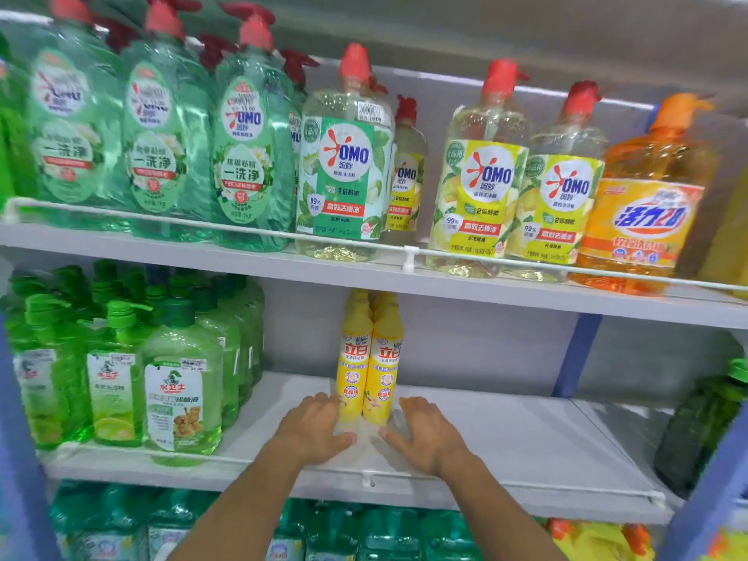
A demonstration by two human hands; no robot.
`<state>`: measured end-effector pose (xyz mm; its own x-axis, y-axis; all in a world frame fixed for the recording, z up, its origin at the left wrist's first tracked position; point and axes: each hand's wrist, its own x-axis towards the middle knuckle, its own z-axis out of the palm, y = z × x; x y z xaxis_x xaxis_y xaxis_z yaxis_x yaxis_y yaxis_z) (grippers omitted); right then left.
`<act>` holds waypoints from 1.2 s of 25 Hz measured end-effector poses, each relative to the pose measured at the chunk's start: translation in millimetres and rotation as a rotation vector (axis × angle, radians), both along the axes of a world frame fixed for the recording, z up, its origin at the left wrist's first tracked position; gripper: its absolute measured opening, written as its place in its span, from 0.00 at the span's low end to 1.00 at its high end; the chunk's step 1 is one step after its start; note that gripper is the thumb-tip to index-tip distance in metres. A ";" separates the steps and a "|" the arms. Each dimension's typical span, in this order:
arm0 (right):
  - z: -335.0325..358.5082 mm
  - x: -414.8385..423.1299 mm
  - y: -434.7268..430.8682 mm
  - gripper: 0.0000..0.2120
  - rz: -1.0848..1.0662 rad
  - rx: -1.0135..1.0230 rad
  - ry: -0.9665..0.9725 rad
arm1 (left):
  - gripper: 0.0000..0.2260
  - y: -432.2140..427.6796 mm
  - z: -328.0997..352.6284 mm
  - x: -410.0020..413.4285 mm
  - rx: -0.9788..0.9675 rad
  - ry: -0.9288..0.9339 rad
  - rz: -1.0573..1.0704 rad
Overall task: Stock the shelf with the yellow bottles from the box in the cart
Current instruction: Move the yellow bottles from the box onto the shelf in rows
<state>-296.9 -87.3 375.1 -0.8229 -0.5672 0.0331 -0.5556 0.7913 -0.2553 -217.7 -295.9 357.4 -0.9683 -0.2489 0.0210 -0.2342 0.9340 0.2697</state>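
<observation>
Head view shows two yellow bottles (pixel 367 370) upright and touching on the middle shelf (pixel 506 435), with the left hand (pixel 317 427) and right hand (pixel 425 433) apart, fingers straight, flanking their bases and gripping nothing; whether they touch I cannot tell. Tall, slim, glossy plastic on smooth white board: I judge a careless nudge could topple the pair, as nothing props them on the right
</observation>
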 end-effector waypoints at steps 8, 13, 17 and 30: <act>10.2 128.5 87.4 0.46 0.175 0.260 0.214 | 0.35 89.7 10.9 140.6 -0.239 -0.036 -0.051; -49.4 202.2 146.0 0.44 0.186 0.286 0.198 | 0.37 161.2 -52.6 214.5 -0.228 -0.043 -0.082; -113.3 245.0 184.6 0.40 0.177 0.313 0.080 | 0.38 206.6 -120.5 254.3 -0.164 -0.184 -0.120; -292.3 258.9 220.7 0.39 0.026 0.461 -0.381 | 0.36 202.2 -291.9 278.1 0.082 -0.590 -0.163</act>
<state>-38.0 133.4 82.8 -0.7142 -0.4731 -0.5158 -0.5132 0.8551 -0.0738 60.4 -93.7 65.5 -0.8368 -0.0746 -0.5425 -0.2216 0.9521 0.2109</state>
